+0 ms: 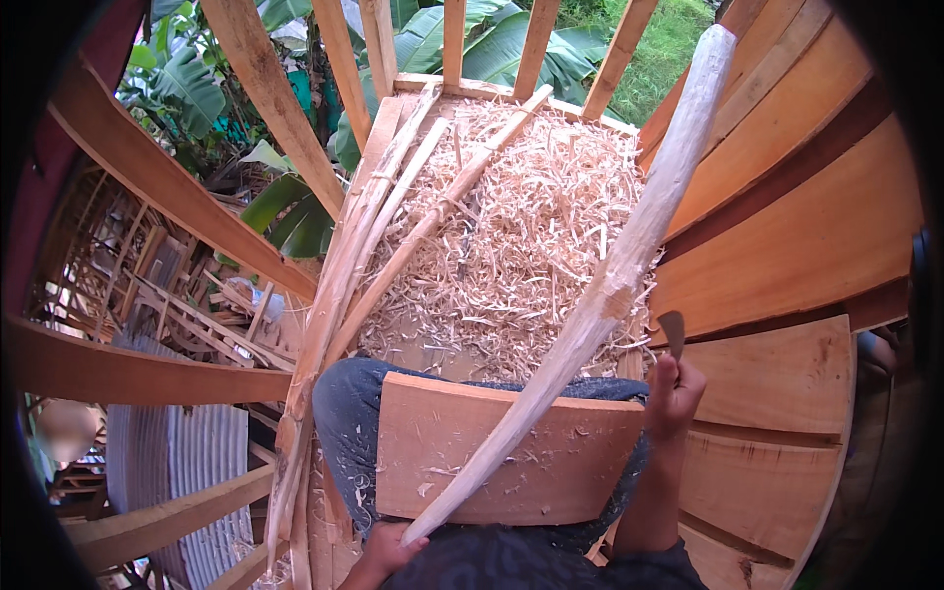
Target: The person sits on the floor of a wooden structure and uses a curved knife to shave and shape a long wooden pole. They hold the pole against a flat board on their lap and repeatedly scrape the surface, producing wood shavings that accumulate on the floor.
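A long, pale, stripped wooden pole slants from my lap up to the far right. My left hand is closed round its near end, close to my body. Across my thighs lies a flat wooden board with shavings on it, and the pole passes over the board. My right hand is raised to the right of the pole, fist closed on a knife. The knife's short, broad, dark blade points upward, apart from the pole; its handle is mostly hidden in my fingers.
Curled wood shavings cover the floor ahead. Several long split sticks lie to my left. Upright slats and rails surround me, with wide planks at the right. Beyond the left rails are scrap wood and corrugated sheets.
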Demonstrator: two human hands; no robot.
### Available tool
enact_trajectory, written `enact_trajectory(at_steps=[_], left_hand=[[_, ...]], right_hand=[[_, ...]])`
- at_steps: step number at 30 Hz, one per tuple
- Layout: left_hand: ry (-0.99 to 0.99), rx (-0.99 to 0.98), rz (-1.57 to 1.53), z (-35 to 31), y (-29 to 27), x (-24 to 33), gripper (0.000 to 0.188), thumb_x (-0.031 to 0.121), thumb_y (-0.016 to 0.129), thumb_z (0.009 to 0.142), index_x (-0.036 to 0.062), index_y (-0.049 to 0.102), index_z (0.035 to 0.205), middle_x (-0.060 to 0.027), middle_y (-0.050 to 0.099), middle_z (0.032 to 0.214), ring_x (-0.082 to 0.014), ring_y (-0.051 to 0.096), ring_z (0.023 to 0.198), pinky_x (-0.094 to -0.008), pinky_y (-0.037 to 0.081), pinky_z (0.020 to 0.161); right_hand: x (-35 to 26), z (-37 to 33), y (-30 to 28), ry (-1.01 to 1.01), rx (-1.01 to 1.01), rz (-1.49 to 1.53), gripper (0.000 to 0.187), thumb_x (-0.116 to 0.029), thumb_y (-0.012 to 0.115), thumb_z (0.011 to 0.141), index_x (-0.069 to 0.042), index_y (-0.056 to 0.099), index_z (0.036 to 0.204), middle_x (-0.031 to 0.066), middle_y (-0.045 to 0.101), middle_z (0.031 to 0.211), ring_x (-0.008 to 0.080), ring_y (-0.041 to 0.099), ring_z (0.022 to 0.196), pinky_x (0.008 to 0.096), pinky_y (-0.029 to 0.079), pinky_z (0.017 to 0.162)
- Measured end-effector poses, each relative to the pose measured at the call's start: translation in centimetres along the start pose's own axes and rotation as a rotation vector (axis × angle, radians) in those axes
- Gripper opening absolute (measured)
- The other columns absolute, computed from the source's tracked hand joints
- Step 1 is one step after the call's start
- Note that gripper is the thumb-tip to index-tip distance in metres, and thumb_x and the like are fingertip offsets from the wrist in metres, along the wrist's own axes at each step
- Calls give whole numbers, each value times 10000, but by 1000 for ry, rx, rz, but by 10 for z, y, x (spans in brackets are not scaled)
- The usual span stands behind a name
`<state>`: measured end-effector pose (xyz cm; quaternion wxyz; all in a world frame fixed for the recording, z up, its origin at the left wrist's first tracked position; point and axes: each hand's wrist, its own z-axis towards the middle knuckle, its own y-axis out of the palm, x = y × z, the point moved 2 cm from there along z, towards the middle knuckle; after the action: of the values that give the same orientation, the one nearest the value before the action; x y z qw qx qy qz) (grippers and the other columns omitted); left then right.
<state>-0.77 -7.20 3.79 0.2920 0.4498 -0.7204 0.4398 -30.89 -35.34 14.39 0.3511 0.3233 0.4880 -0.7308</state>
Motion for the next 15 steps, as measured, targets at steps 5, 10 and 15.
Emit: enact_trajectory(at_steps=[5, 10, 15], left_hand=[[50, 99, 63, -3, 6, 3, 347, 371, 661, 705, 25, 631, 707, -156, 570, 571, -330, 585, 529, -377, 457, 488], [43, 191, 133, -8, 7, 13, 334, 358, 665, 692, 29, 610, 679, -155, 565, 565, -334, 579, 529, -392, 459, 501], [-60, 216, 119, -12, 9, 19, 343, 351, 661, 700, 15, 591, 693, -172, 561, 583, -350, 578, 557, -395, 450, 516]], right_hand=[[19, -33, -6, 140, -92, 54, 538, -458, 460, 892, -56, 351, 552, -36, 332, 501, 49, 313, 467, 228, 219, 423], [22, -49, -13, 149, -156, 83, 549, -474, 444, 894, -50, 352, 558, -36, 328, 509, 47, 321, 472, 220, 219, 422], [33, -60, -17, 150, -221, 95, 544, -468, 440, 897, -56, 338, 558, -32, 331, 509, 42, 310, 450, 212, 207, 411]])
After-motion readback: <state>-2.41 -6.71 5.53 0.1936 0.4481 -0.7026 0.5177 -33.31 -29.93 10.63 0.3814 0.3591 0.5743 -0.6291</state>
